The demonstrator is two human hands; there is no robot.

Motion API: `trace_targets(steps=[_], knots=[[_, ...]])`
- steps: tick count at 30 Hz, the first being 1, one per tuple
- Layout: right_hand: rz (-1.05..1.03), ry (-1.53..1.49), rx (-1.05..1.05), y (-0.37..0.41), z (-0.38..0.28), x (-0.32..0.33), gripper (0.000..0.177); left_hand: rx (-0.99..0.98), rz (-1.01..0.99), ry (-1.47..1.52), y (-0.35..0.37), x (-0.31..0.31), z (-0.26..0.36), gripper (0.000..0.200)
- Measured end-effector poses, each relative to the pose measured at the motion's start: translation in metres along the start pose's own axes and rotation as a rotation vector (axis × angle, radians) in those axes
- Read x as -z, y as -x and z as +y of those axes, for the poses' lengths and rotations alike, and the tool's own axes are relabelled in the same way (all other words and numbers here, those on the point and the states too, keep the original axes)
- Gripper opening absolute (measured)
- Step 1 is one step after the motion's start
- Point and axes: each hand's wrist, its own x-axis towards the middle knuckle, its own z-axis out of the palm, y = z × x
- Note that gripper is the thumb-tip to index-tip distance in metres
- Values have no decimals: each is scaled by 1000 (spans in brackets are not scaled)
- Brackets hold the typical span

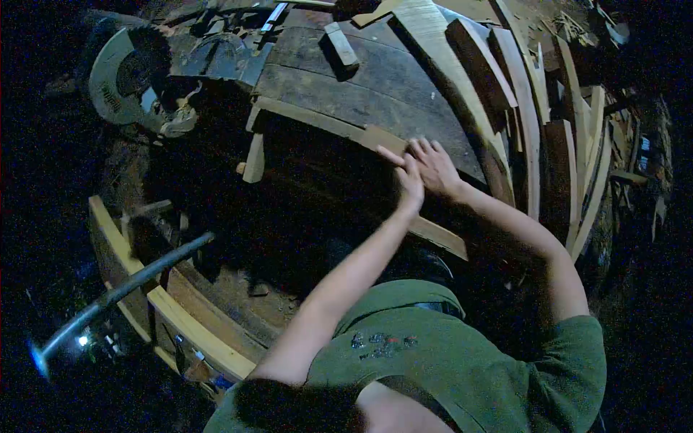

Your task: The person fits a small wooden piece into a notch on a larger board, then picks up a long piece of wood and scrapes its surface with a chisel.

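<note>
My left hand [410, 186] and my right hand [437, 169] meet in front of the near edge of a dark plank-topped workbench [303, 65]. One finger of the left hand points out to the left; its other fingers lie against the right hand. The right hand's fingers are stretched out together, pointing away from me, and overlap the bench edge. Just left of the fingertips, a light brown wooden piece [384, 137] runs along that edge. Below the hands, a pale strip of wood [442, 237] shows in the shadow. The palms are hidden.
A small wooden block [341, 46] lies on the bench. Long boards [516, 108] are stacked along its right side. To the left stands a circular saw machine [119, 76]. A metal pipe [137, 278] crosses a wooden frame [195, 328] at lower left.
</note>
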Motion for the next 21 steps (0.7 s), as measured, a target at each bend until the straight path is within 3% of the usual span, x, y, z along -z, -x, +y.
trace_targets(steps=[1, 3, 4, 5, 7, 8, 9, 10, 11, 12, 14, 17, 21], knots=[[-10, -9, -5, 23, 6, 7, 33, -52, -93, 0, 10, -11, -6, 62], [-113, 24, -27, 44, 8, 16, 32, -173, 9, -262, 35, -25, -8, 63], [-114, 25, -29, 43, 9, 18, 32, -40, -190, -232, 21, -20, -23, 67], [-117, -20, -31, 41, 8, 19, 31, -36, -190, -233, 18, -19, -28, 67], [-134, -73, -34, 29, 3, 15, 30, -230, 93, -211, 32, -16, 5, 63], [-93, -67, -12, 13, 0, 11, 30, -402, 336, 2, 29, -31, 19, 63], [-51, -60, 12, -6, -4, 8, 30, -117, 92, 152, -24, 2, -43, 59], [-39, -41, 26, -29, -10, 10, 30, -46, 125, 259, 4, 11, 28, 59], [-24, -28, 46, -56, -19, 11, 31, 5, 168, 276, -1, 29, 55, 63], [77, -59, 67, -83, -28, 7, 30, 62, 259, 71, -35, 53, 39, 68], [215, -67, 109, -149, -41, -2, 30, 91, 366, 222, -58, 92, 84, 74], [332, -148, 74, -227, -70, -4, 29, -16, 393, 73, -93, 155, 127, 70], [346, -152, 34, -290, -89, -11, 28, -54, 356, 90, -133, 204, 152, 64]])
